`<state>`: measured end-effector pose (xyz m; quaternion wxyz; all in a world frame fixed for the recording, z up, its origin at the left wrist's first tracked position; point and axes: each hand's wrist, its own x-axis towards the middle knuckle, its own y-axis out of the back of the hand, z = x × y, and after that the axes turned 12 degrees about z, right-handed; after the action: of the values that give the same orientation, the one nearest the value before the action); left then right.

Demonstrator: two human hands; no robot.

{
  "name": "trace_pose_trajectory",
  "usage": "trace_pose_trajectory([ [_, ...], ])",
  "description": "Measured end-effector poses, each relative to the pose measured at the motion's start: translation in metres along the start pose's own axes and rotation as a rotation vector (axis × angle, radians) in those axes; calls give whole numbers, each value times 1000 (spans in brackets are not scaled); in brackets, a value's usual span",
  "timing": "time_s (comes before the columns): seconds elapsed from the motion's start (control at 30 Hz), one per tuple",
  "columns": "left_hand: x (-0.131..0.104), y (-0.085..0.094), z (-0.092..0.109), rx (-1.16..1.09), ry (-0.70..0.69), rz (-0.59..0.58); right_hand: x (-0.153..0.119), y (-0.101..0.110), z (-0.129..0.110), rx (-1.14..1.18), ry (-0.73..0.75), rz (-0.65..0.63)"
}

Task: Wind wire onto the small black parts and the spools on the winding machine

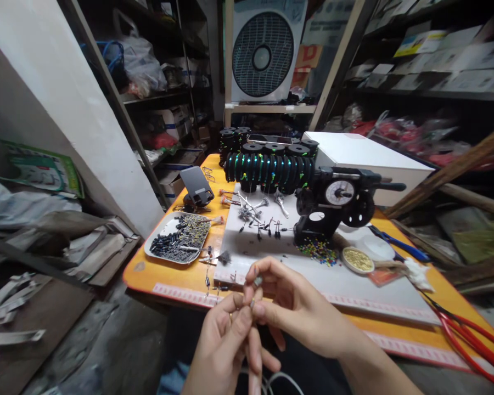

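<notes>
My left hand and my right hand meet just in front of the board's near edge, fingertips pinched together. Between them is a small greyish piece, held at the right fingertips, too small to name. What the left fingertips grip is mostly hidden. Beyond the hands, small black parts with wire leads lie on the grey board. To the left stands a white tray heaped with small dark and grey parts. A black winding machine carries a row of black spools with green wire.
Colourful beads and a dish of gold-coloured bits lie at the right. Blue-handled pliers and a red-handled tool rest near the right edge. A phone on a stand and a white box are farther back.
</notes>
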<state>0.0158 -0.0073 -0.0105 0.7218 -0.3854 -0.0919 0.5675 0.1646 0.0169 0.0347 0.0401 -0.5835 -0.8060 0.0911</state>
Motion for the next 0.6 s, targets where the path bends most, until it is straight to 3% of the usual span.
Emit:
trace_pose_trajectory([
  [0.13,-5,-5,7,126,-43,64,-1,-5,4,-6,39,89],
  [0.27,-2,-5,6,92,-56,76,1,-8,12,113,0,116],
  [0.43,4,0,1,53,-65,11,5,-4,12,198,-72,115],
  [0.6,2,1,1,-4,-38,-13,3,3,3,116,-108,70],
])
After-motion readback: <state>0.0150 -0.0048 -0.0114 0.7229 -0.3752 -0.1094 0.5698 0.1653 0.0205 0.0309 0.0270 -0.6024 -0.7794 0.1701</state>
